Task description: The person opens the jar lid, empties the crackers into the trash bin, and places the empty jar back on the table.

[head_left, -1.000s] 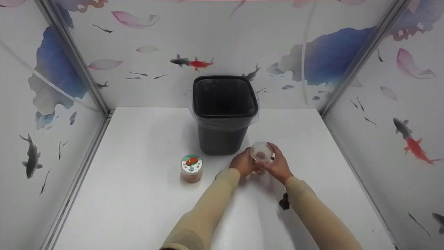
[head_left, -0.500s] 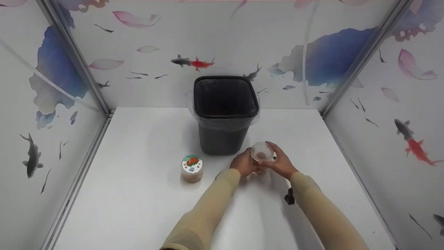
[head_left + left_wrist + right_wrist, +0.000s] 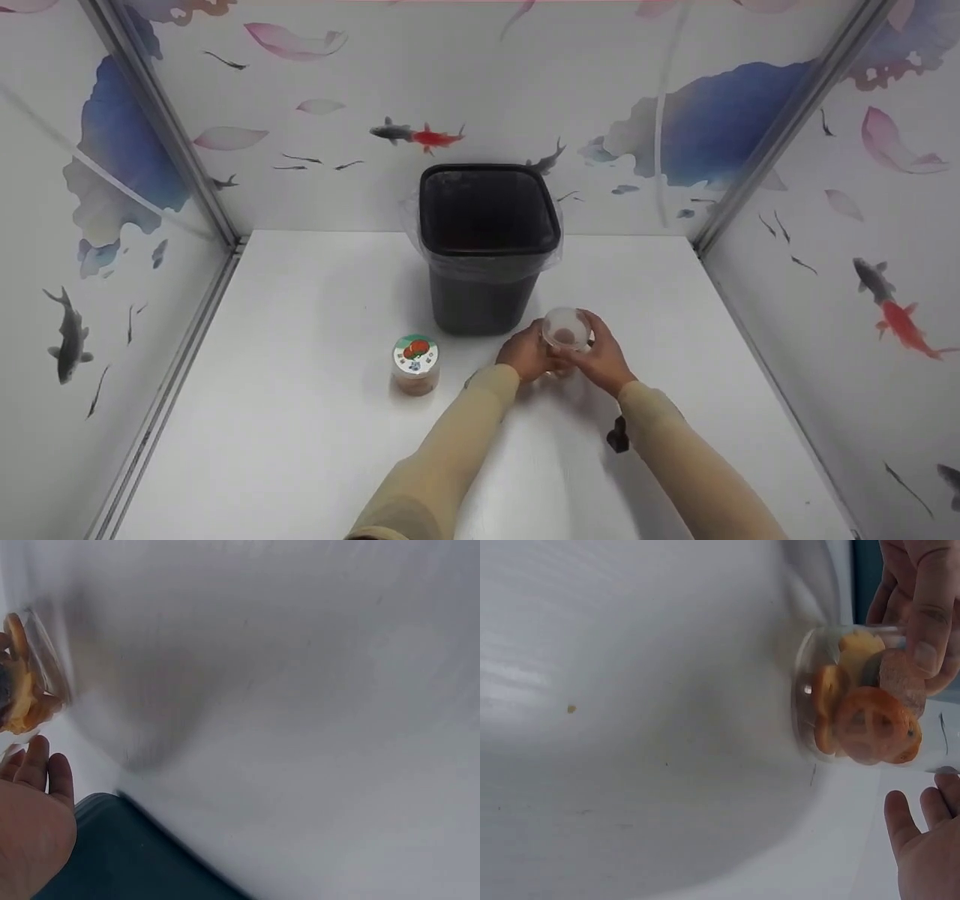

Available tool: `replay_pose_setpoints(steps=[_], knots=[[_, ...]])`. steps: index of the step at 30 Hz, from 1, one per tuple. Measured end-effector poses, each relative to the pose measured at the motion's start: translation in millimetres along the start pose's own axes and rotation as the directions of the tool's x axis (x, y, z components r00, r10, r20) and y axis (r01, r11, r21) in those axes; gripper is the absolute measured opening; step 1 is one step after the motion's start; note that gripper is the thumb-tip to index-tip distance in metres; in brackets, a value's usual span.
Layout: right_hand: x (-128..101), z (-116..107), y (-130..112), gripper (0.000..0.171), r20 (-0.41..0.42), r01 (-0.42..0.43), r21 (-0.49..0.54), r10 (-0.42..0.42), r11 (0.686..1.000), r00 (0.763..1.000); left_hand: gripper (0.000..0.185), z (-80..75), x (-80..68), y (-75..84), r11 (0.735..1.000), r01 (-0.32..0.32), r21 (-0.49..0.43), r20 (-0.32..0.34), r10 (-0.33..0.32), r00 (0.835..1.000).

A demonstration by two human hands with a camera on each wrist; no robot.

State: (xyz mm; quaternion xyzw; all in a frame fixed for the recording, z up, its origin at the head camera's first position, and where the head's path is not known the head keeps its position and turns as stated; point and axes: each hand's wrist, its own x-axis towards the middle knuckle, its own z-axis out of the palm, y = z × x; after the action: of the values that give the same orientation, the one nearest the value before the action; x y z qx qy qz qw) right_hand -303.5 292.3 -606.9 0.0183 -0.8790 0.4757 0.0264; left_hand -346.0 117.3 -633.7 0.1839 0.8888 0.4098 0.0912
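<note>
A clear jar with brown and pale yellow cookies inside stands between my hands, right of the bin, in the head view. Its translucent whitish lid faces up toward the head camera. My left hand grips the body of the jar from the left, its thumb lying along the wall in the right wrist view. Around the lid's right side curl the fingers and thumb of my right hand. Only the cookie-filled end of the jar shows in the left wrist view.
A black bin with a clear liner stands at the back middle, just left of my hands. Farther left on the white table is a second jar, its lid printed with orange-red fruit. Patterned walls close in three sides.
My right hand and forearm swung outward to the right at the lid, then back inward to about the earlier pose. The left hand and the jar have stayed in place.
</note>
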Motion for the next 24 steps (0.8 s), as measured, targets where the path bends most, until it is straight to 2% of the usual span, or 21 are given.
replay_pose_setpoints(steps=[10,19,24], knots=[[6,-17,3,0.094,0.117,-0.01,0.026,0.007,1.0,0.993,0.086,-1.1,-0.3,1.1,1.0,-0.01,0.001,0.017,0.01,1.0],[-2,-1,3,0.105,0.023,-0.018,-0.001,0.018,1.0,1.0,0.082,-1.8,-1.8,3.4,0.999,-0.015,0.032,0.02,0.015,1.0],[1,2,2,0.104,-0.015,-0.022,0.004,0.022,1.0,1.0,0.08,-1.6,0.0,2.5,0.998,-0.022,0.053,0.011,0.021,1.0]])
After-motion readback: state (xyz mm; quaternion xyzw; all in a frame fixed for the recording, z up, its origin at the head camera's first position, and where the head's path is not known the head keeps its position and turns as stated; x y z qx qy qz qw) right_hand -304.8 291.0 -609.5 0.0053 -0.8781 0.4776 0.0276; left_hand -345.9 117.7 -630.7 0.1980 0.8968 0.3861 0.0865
